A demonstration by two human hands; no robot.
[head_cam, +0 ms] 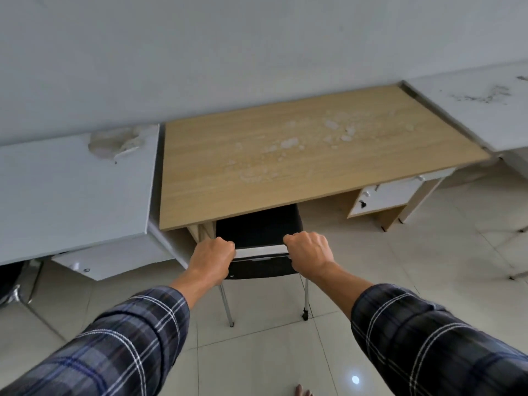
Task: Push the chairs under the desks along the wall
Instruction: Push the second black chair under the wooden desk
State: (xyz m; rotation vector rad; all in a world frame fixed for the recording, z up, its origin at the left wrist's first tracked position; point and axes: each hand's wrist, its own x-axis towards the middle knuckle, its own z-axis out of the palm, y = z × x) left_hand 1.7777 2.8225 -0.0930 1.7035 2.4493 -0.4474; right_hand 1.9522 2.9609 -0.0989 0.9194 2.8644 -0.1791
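Hands [213, 257] [310, 252], two, grip one chair [258, 225]; desks [285, 155] [71, 192] [474, 115], three.

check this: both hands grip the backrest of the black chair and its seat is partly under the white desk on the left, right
Wrong desk. The left hand and right hand do grip the backrest of the black chair, but its seat is partly under the wooden desk in the middle, not the white desk on the left, as the head view shows.
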